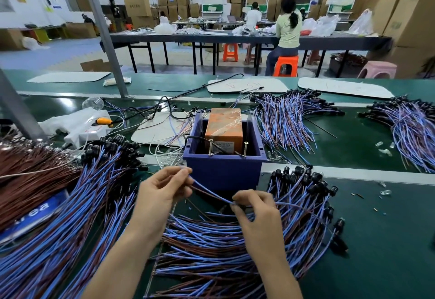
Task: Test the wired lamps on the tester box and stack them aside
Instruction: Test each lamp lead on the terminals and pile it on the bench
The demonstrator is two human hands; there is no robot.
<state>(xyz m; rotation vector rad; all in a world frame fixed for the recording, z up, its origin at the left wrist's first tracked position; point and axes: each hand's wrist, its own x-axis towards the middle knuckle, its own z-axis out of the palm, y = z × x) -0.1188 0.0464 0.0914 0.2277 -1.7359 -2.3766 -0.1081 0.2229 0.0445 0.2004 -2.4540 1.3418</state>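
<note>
Thin blue-and-brown lamp wire [211, 193] pinched at one end by left hand [162, 191] fingers, further along by right hand [255, 213] fingers. Purple plastic tester box [223, 173] just beyond fingertips. Heap of wired lamps [211, 240] beneath fingers on green counter [381, 240].

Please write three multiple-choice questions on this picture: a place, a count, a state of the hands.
1. Where is the orange block? A) inside the blue box B) on a stool C) under the wires
2. How many screws stand at the box's front edge? A) none B) two C) five
3. What do the hands do? A) lie flat B) both pinch one blue wire C) lift the box

Key: 1 A, the box walls surround it. 2 B, two upright screws show. 3 B, left hand and right hand each pinch it.
</note>
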